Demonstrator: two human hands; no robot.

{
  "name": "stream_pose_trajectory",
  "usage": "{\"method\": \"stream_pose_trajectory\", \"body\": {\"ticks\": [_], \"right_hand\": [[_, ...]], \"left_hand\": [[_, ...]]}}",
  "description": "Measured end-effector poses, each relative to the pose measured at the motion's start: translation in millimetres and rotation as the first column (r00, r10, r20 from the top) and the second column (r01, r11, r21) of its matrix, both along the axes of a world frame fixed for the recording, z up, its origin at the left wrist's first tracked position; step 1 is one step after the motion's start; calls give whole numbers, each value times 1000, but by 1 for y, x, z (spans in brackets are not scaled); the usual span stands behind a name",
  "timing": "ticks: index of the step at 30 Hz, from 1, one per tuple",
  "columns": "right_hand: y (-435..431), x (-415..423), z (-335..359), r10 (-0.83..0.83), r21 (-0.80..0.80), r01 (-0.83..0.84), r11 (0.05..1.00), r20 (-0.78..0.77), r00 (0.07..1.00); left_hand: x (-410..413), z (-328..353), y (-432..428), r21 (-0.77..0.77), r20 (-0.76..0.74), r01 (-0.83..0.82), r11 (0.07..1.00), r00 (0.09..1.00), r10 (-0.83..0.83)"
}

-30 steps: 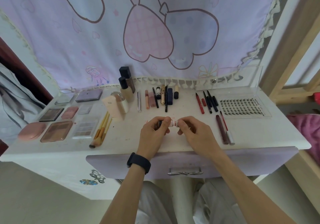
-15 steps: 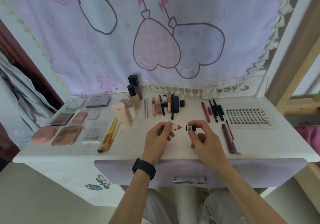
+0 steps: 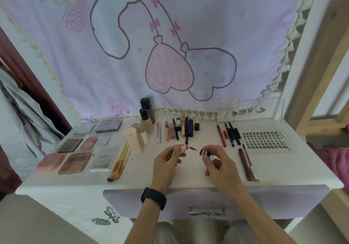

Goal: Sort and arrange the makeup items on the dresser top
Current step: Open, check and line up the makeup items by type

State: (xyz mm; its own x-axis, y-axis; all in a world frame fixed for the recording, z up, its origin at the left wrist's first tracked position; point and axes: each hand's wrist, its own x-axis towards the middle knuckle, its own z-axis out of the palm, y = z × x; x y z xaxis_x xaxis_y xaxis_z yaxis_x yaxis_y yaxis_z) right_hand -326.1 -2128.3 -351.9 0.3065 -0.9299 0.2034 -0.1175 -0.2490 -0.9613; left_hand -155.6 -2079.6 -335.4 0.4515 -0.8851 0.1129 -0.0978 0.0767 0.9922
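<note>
Left hand (image 3: pixel 166 160) pinches the tube (image 3: pixel 182 148), right hand (image 3: pixel 219 163) pinches the cap (image 3: pixel 204 152); guide the wand (image 3: pixel 193 148) in straight.

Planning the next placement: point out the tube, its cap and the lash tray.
tube (image 3: pixel 181 148): head view, white neck.
cap (image 3: pixel 204 152): head view, dark side.
lash tray (image 3: pixel 281 135): head view, right label strip.

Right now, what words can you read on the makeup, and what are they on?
"XOYO": sideways on the lash tray's right edge, as best I can tell.
Black cap in the right hand: white print, too blurred.
Lip tint tube in the left hand: no print visible.
Gold tube and pink tube: print too small.
</note>
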Motion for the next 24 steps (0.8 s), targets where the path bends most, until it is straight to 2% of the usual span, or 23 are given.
{"method": "stream_pose_trajectory", "body": {"ticks": [2,6,9,12,15,18,21,24], "right_hand": [[2,-1,6,-15,63,9,998,89,996],[9,-16,22,-28,151,-14,988,266,963],[14,-42,32,-60,161,4,987,344,937],[11,-80,36,-129,154,81,985,333,934],[-1,-118,30,-205,136,178,974,215,955],[-20,-148,19,-292,67,294,954,-35,956],[-36,-167,6,-389,-77,383,920,-282,877],[-48,-171,1,-425,-166,392,905,-367,828]], "left_hand": [[2,3,0,15,-34,-14,1000,999,15],[11,13,-2,72,-233,4,997,972,13],[12,19,-8,98,-164,69,993,985,-52],[-9,31,-21,86,-80,195,977,979,-188],[-47,41,-40,84,-4,309,947,951,-310],[-90,43,-60,141,108,349,926,925,-365],[-125,40,-74,151,195,340,928,910,-365],[-148,36,-83,160,293,354,921,874,-387]]}}
